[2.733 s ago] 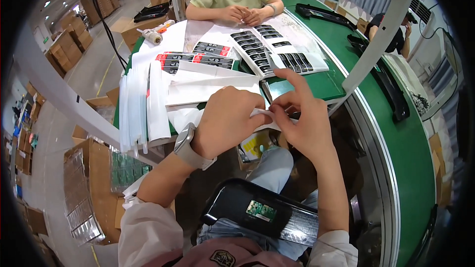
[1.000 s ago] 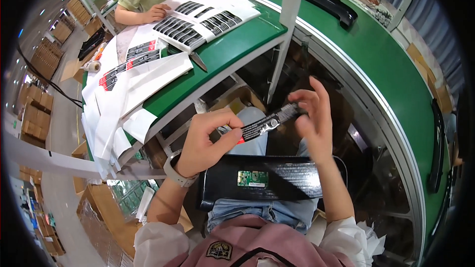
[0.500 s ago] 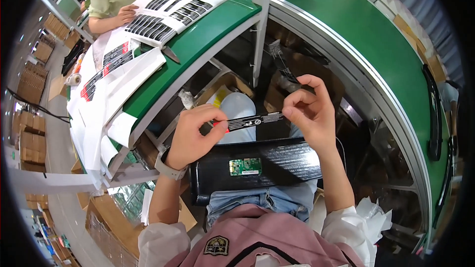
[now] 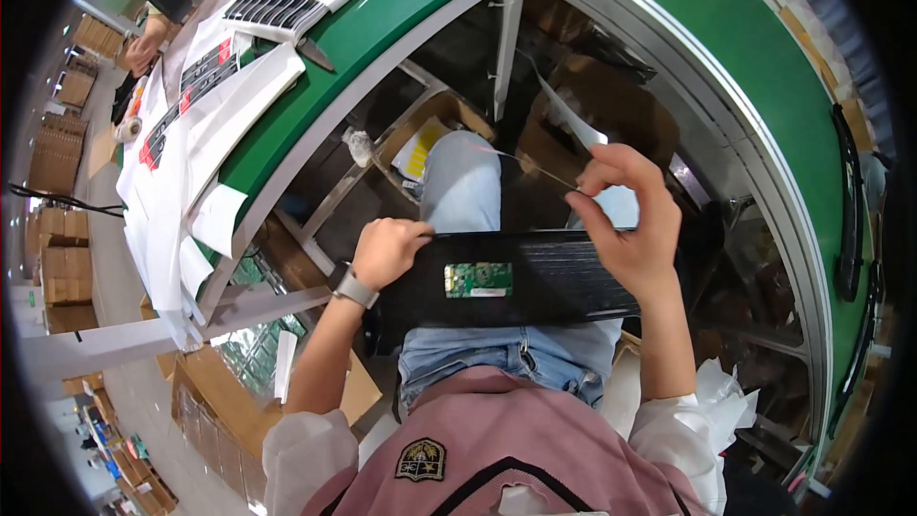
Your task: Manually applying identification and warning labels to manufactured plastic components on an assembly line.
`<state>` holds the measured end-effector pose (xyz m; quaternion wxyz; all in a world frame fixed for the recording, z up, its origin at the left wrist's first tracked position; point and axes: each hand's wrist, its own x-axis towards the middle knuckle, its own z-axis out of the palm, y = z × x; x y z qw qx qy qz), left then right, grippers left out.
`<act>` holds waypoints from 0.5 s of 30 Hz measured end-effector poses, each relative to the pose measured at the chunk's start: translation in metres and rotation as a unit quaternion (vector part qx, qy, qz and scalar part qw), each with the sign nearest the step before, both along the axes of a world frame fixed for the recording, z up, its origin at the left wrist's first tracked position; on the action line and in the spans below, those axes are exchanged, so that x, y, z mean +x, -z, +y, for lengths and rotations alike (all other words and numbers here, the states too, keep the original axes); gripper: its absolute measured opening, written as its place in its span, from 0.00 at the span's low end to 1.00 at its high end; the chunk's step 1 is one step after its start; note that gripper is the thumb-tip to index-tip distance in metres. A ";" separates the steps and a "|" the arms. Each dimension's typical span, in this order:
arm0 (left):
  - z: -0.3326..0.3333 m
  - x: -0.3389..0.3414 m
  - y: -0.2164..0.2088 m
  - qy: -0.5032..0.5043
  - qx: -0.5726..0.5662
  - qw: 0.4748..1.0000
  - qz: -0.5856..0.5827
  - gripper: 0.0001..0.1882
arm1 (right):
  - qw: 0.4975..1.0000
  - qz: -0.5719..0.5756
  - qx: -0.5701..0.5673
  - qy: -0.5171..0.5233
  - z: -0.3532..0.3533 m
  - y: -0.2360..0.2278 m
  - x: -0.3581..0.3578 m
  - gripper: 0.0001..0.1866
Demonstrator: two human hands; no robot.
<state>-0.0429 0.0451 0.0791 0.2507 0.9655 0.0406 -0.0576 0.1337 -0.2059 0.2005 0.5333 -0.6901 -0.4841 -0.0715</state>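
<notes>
Across my lap lies a long black panel [image 4: 564, 282] with a small green circuit board [image 4: 479, 280] on its face. My left hand [image 4: 385, 253] is closed at the panel's upper left edge, fingers curled over it. Above the panel's right part, my right hand [image 4: 632, 215] pinches a thin adhesive label strip [image 4: 537, 170] between thumb and fingers. That strip shows almost edge-on, stretching up and left. A white-backed strip [image 4: 570, 118] also curves upward from the same hand; whether the two are joined is hard to tell.
A green-topped table [image 4: 358, 33] at the left carries label sheets [image 4: 277, 10], white paper and scissors [image 4: 315, 53]. Another person's hand [image 4: 143, 50] is beyond it. Cardboard boxes [image 4: 611, 115] stand under the frame ahead. A green conveyor [image 4: 755, 86] curves along the right.
My left hand has let go of the label's red end and moved down to the panel. My right hand has moved slightly right and down, turning the strip edge-on. The other person has shifted left.
</notes>
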 end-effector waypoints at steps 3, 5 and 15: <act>-0.029 0.007 -0.031 -0.037 0.078 0.963 -0.255 0.15 | 0.998 -0.042 0.037 -0.006 -0.003 -0.003 -0.004 0.22; -0.043 0.004 -0.046 -0.051 0.106 0.949 -0.293 0.16 | 0.997 -0.036 0.059 -0.019 -0.002 -0.009 -0.017 0.18; -0.031 -0.028 -0.057 -0.111 -0.390 0.880 -0.248 0.32 | 0.924 0.322 0.123 -0.165 -0.005 0.034 -0.062 0.28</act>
